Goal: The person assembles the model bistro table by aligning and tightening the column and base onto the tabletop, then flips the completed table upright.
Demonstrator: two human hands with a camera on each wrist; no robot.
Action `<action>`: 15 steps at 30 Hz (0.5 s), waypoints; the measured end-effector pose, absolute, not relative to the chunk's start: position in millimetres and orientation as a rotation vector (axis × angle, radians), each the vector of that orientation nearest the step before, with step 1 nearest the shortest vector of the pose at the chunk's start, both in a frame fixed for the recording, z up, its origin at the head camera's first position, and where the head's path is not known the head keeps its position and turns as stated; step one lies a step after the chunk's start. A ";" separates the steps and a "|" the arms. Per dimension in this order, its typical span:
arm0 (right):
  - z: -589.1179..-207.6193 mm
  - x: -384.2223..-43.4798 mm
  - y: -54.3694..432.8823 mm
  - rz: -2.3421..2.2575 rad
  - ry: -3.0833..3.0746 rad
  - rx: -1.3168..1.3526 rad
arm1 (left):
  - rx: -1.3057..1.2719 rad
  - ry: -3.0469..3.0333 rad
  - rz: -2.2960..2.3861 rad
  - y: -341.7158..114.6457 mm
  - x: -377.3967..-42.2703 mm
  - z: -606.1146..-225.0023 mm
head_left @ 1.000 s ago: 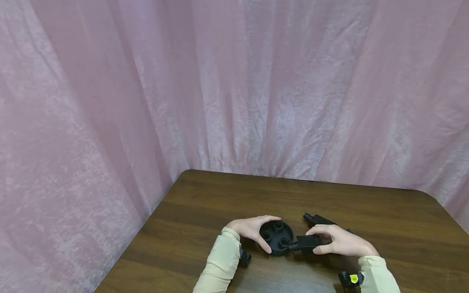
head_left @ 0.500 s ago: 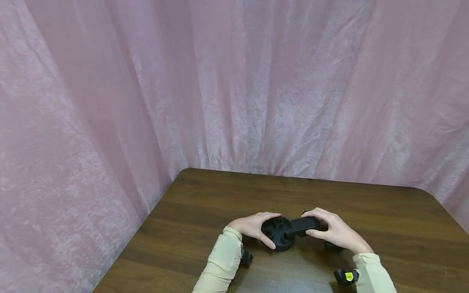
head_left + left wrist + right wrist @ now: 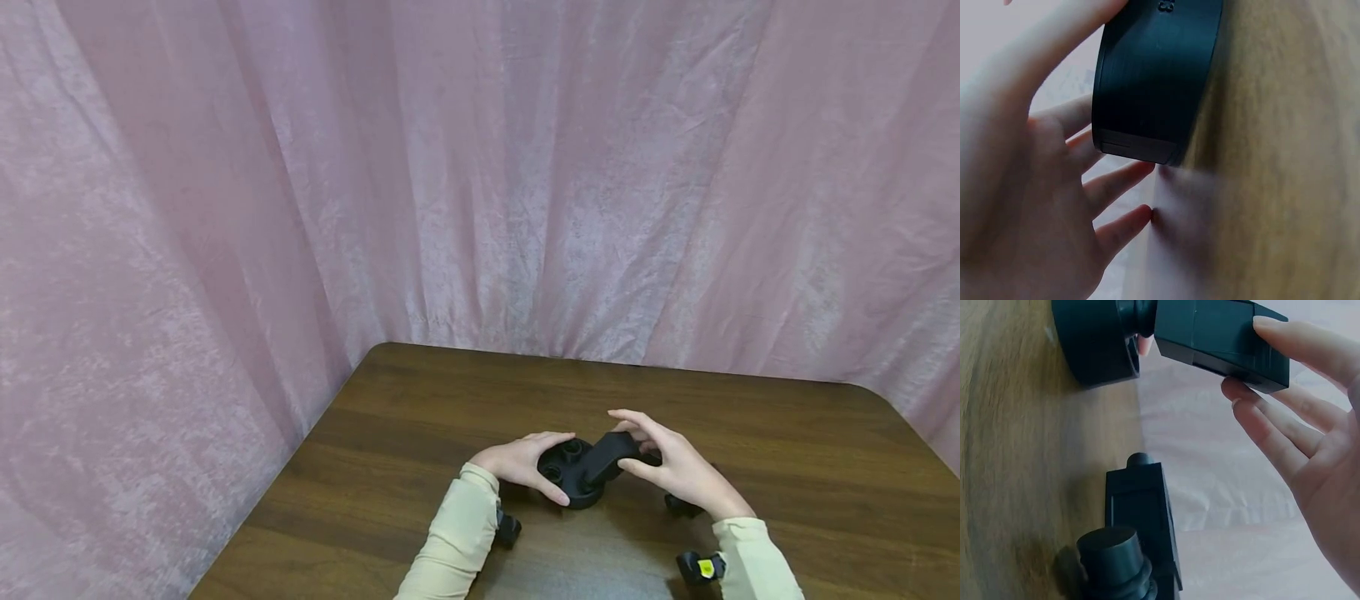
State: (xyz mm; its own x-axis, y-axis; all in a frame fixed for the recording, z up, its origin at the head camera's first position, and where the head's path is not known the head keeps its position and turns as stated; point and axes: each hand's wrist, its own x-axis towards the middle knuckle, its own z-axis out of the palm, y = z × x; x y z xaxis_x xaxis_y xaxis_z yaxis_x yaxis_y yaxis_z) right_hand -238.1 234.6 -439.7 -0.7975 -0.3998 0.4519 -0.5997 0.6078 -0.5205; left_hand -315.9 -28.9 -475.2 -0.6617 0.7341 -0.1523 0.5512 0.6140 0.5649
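Note:
A round black base (image 3: 582, 498) with several raised round sockets lies on the table. My left hand (image 3: 517, 462) holds its left rim between thumb and fingers; its curved side wall (image 3: 1154, 75) fills the top of the left wrist view. My right hand (image 3: 678, 467) pinches the outer end of a black rectangular block (image 3: 1219, 337) between thumb and fingertips. The block slants up from the base's right side. In the right wrist view its narrow round neck (image 3: 1143, 315) meets the base; how deep it sits is hidden.
Below the right hand lie another black block (image 3: 1141, 506) with a peg end and a black cylindrical knob (image 3: 1110, 553). A wooden table (image 3: 465, 392) extends around, with a pink curtain (image 3: 480, 183) behind its far edge.
My right hand has moved up and left, swinging the block from lying out to the right into a raised slant over the base. The left hand keeps its hold, shifting slightly.

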 end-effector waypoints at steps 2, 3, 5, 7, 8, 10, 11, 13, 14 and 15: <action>-438.9 -237.8 233.4 0.982 -2.523 0.851 | 1.024 2.473 0.682 -28.9 -315.5 -475.0; -438.5 -237.7 232.4 0.976 -2.508 0.873 | 1.021 2.473 0.681 -28.9 -315.4 -475.0; -437.4 -237.1 229.1 0.958 -2.483 0.922 | 1.014 2.472 0.680 -29.0 -315.4 -475.0; -436.1 -235.8 224.8 0.947 -2.484 0.955 | 1.008 2.468 0.682 -29.0 -315.8 -474.8; -435.1 -235.1 222.3 0.940 -2.497 0.959 | 1.005 2.465 0.683 -29.1 -315.9 -474.7; -432.3 -232.7 218.1 0.939 -2.549 0.936 | 1.003 2.460 0.690 -29.4 -316.0 -474.6; -430.8 -231.5 217.0 0.940 -2.577 0.921 | 1.003 2.458 0.694 -29.6 -315.9 -474.4; -428.3 -229.7 217.0 0.948 -2.618 0.889 | 1.002 2.456 0.698 -30.1 -315.8 -474.3; -427.0 -228.8 218.0 0.946 -2.628 0.887 | 1.002 2.454 0.699 -30.3 -315.7 -474.1; -426.0 -228.0 219.7 0.944 -2.632 0.890 | 1.000 2.453 0.701 -30.6 -315.5 -474.0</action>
State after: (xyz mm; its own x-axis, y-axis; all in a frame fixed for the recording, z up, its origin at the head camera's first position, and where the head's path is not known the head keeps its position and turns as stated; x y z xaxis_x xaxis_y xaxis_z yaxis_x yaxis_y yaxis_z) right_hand -228.0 219.7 -426.0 -0.7965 -0.4723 0.3775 -0.6046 0.6131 -0.5085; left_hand -315.5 -30.6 -474.0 -0.6647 0.7274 -0.1707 0.5273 0.6186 0.5825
